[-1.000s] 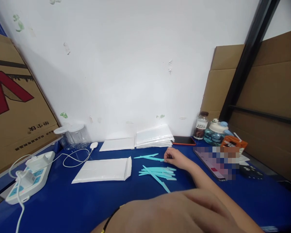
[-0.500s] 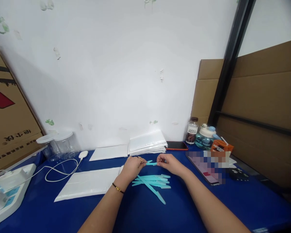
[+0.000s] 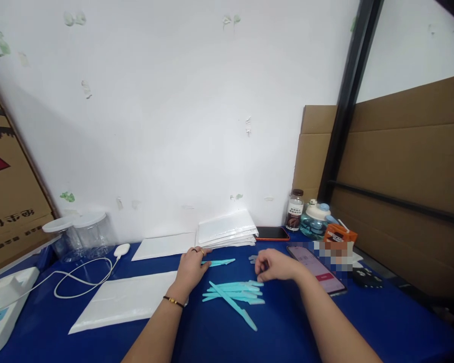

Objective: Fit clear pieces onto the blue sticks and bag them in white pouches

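Turquoise eyebrow razors (image 3: 232,291) with pale translucent ends lie in a loose pile on the blue tabletop, one slanting across the others towards me. My left hand (image 3: 191,269) rests behind and left of the pile, fingers stretched forward and thumb apart. By its thumb, a few separate razors (image 3: 223,262) lie flat, partly hidden by the hand. My right hand (image 3: 276,264) is curled, its fingertips at the pale ends on the pile's right side; what is between them is hidden. Small translucent caps (image 3: 252,259) lie just left of that hand.
White padded envelopes (image 3: 227,227) are stacked by the wall, with others (image 3: 128,297) at left. Behind to the right are a phone (image 3: 272,233), a brown-capped bottle (image 3: 295,212) and a water bottle (image 3: 315,222). A second phone (image 3: 321,269) lies beside my right forearm. A power strip (image 3: 11,307) stands left.
Both hands held a razor between them earlier. They have moved apart: the left one has let go of it, and the right one has come down to the pile's right end.
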Available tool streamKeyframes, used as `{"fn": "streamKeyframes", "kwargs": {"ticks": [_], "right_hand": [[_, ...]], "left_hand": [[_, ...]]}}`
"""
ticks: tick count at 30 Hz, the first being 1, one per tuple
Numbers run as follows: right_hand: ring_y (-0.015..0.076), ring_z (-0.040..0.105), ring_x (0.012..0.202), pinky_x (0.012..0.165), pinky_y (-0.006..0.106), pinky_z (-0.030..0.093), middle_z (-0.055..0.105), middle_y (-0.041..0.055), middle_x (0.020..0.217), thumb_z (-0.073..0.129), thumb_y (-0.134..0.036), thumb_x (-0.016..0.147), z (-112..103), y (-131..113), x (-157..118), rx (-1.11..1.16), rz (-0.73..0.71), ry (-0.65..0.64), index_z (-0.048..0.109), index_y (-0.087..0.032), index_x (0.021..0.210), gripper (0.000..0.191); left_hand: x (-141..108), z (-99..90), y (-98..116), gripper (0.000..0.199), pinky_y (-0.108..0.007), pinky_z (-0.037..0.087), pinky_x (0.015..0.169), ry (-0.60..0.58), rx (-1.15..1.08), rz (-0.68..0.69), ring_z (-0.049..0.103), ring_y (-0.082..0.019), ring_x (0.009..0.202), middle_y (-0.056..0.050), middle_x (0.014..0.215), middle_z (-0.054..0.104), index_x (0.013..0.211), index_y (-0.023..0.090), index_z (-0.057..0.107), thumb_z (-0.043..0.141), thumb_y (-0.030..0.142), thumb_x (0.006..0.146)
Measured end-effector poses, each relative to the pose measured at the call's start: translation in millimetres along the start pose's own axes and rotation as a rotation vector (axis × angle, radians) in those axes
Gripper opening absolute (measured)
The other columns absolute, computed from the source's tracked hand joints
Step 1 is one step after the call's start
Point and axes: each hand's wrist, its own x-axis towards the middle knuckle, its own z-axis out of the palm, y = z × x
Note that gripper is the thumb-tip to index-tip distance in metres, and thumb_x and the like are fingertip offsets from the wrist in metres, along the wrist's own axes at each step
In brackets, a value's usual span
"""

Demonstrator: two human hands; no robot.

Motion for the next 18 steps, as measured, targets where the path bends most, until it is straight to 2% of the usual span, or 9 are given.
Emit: {"fn": "streamKeyframes", "kwargs": {"ticks": [3, 6, 9, 11, 15, 18], "right_hand": [[0.0115, 0.051, 0.056, 0.049, 0.019, 0.035, 0.057, -0.0012, 0.063, 0.074, -0.027, 0.054, 8, -2, 1, -0.019, 0.049, -0.152, 0.068, -0.017, 0.070, 0.020], [0.0102, 0.049, 0.055, 0.049, 0.019, 0.035, 0.056, -0.0012, 0.063, 0.069, -0.029, 0.062, 17, -2, 6, -0.009, 0.047, -0.171, 0.067, -0.015, 0.072, 0.017], [0.0101, 0.050, 0.060, 0.052, 0.019, 0.036, 0.058, 0.0007, 0.072, 0.066, -0.027, 0.066, 22, -5, 10, -0.042, 0.001, -0.061, 0.065, -0.015, 0.073, 0.014], [0.0101, 0.050, 0.062, 0.053, 0.019, 0.036, 0.057, 0.0015, 0.077, 0.065, -0.026, 0.067, 22, -7, 11, -0.068, -0.025, 0.000, 0.064, -0.016, 0.072, 0.011], [0.0112, 0.052, 0.064, 0.055, 0.019, 0.037, 0.056, 0.0017, 0.076, 0.064, -0.019, 0.067, 15, -2, 10, -0.099, -0.020, 0.068, 0.063, -0.016, 0.069, 0.004], [0.0130, 0.054, 0.070, 0.060, 0.020, 0.039, 0.057, 0.0022, 0.077, 0.062, -0.017, 0.068, 10, 4, 10, -0.048, 0.021, 0.131, 0.061, -0.015, 0.069, 0.002]], "left_hand": [[-3, -4.0, 8, 0.022, -0.028, 0.037, 0.085, 0.007, -0.096, 0.073, 0.052, -0.019, 0.098, -0.002, 0.101, 0.062, 0.097, 0.025, 0.063, 0.052, 0.032, 0.079], [-9, -4.8, 19, 0.024, -0.025, 0.039, 0.078, -0.114, -0.189, 0.186, 0.054, -0.016, 0.090, -0.001, 0.095, 0.064, 0.089, 0.025, 0.065, 0.048, 0.040, 0.081], [-12, -0.2, 27, 0.022, -0.023, 0.038, 0.072, -0.234, -0.177, 0.259, 0.055, -0.015, 0.083, 0.002, 0.085, 0.064, 0.085, 0.026, 0.066, 0.052, 0.041, 0.078], [-11, 3.0, 29, 0.019, -0.023, 0.036, 0.069, -0.259, -0.130, 0.257, 0.055, -0.015, 0.080, 0.002, 0.079, 0.064, 0.081, 0.026, 0.066, 0.051, 0.036, 0.078], [-5, 1.0, 23, 0.021, -0.025, 0.034, 0.071, -0.183, -0.032, 0.216, 0.056, -0.016, 0.081, -0.001, 0.081, 0.065, 0.075, 0.022, 0.065, 0.046, 0.027, 0.081], [-4, -4.2, 19, 0.023, -0.026, 0.035, 0.072, -0.110, -0.068, 0.167, 0.056, -0.016, 0.082, -0.001, 0.085, 0.065, 0.081, 0.021, 0.063, 0.042, 0.031, 0.084]]}}
